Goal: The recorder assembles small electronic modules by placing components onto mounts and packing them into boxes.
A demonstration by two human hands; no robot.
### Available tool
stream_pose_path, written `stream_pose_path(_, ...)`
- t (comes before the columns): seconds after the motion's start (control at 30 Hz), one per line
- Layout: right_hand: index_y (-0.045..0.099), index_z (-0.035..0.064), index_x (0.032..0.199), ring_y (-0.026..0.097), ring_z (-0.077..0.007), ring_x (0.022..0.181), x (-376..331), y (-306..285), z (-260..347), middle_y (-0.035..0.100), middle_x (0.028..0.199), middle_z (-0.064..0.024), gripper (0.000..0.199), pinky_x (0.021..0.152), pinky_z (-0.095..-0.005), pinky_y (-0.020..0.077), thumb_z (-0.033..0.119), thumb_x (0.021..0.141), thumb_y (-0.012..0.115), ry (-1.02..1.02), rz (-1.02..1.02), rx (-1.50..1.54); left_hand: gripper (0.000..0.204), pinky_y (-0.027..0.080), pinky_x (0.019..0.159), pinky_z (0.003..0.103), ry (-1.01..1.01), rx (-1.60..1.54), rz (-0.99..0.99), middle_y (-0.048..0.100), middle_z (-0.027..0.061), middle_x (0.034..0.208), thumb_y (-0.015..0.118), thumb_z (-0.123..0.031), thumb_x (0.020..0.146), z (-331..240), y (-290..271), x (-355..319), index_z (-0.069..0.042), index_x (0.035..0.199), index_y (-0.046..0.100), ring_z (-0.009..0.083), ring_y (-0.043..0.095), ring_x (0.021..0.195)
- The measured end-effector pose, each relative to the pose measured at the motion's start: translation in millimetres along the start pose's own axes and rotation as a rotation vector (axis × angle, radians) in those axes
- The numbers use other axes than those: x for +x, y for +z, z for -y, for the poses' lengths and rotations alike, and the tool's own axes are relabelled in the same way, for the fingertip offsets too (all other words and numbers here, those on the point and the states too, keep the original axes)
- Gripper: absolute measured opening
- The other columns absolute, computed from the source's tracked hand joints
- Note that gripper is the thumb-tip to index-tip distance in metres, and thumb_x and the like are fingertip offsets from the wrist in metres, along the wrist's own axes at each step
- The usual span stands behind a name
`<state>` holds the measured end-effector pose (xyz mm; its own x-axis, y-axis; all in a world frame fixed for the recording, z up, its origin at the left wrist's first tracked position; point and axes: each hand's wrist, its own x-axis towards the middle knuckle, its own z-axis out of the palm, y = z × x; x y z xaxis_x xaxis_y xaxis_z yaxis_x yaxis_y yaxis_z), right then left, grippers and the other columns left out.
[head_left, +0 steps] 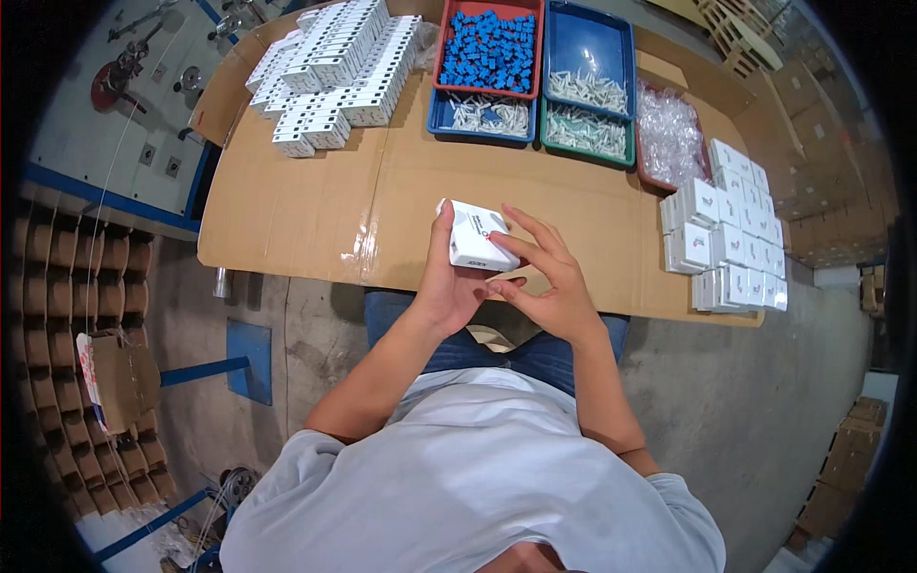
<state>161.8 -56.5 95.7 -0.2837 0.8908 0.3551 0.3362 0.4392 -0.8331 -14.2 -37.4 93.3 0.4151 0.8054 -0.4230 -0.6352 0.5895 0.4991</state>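
A small flat white box [471, 232] with printing on its face is held up over the near edge of the cardboard-covered table [401, 215]. My left hand [445, 289] grips it from the left, with the thumb along its side and the other fingers mostly hidden beneath. From the right, my right hand [560, 294] closes on the same box. Its forefinger rests on the printed face, another finger reaches the far right corner, and the thumb is below the near edge.
White boxes [336, 72] are stacked at the far left, others [731, 234] at the right. Between them stand a red tray [443, 48] of blue pieces, blue [630, 57] and green [583, 153] trays of small white parts, and a bin of clear plastic bags [671, 134].
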Motion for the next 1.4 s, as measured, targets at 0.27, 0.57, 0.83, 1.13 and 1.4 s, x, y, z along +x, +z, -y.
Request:
stream_pose_path(0.27,0.073,0.0045,0.121,0.063,-0.0335,0.123,22,-10,-3,0.069,0.131,-0.015,0.041,0.101,-0.042,0.0536,0.007,0.081,0.081,-0.148,-0.082,-0.183,0.085,0.05,0.104,0.052,-0.258,-0.281,0.312,0.062,0.0113,0.123,0.038,-0.082,0.095,-7,-8,11,-0.015,0.147,0.047,0.0318,0.065,0.118)
stream_pose_path(0.57,0.072,0.0062,0.122,0.068,-0.0285,0.102,57,-7,-5,0.071,0.106,-0.0101,0.044,0.087,-0.0373,0.0548,0.011,0.08,0.083,0.054,-0.03,-0.089,0.075,0.049,0.102,0.04,0.091,0.227,0.018,0.061,0.0085,0.126,0.047,-0.071,0.098,0,-1,24,-0.014,0.146,0.041,0.0226,0.063,0.116)
stream_pose_path(0.83,0.058,0.0053,0.144,0.067,-0.0286,0.112,77,-11,-4,0.065,0.136,-0.0156,0.055,0.095,-0.0379,0.0533,0.019,0.093,0.074,0.04,0.152,0.129,0.106,0.054,0.09,0.047,-0.356,-0.077,0.234,0.067,0.0072,0.113,0.03,-0.095,0.084,-34,-18,36,-0.007,0.14,0.049,0.0233,0.067,0.101)
stream_pose_path(1.13,0.06,0.0048,0.14,0.066,-0.0291,0.113,94,-5,8,0.066,0.126,-0.0181,0.047,0.095,-0.0361,0.0516,0.029,0.1,0.067,0.16,0.113,0.088,0.075,0.052,0.095,0.037,0.013,-0.008,0.006,0.064,0.0008,0.119,0.042,-0.078,0.097,-36,14,21,-0.016,0.138,0.05,0.0195,0.066,0.11)
stream_pose_path(1.4,0.057,0.0051,0.144,0.058,-0.032,0.128,80,-10,0,0.058,0.144,-0.0153,0.055,0.102,-0.0388,0.0485,0.025,0.096,0.072,0.06,0.132,0.16,0.058,0.052,0.085,0.032,0.082,0.039,-0.106,0.061,0.0006,0.105,0.055,-0.067,0.096,-23,39,23,-0.016,0.125,0.056,0.0113,0.063,0.095)
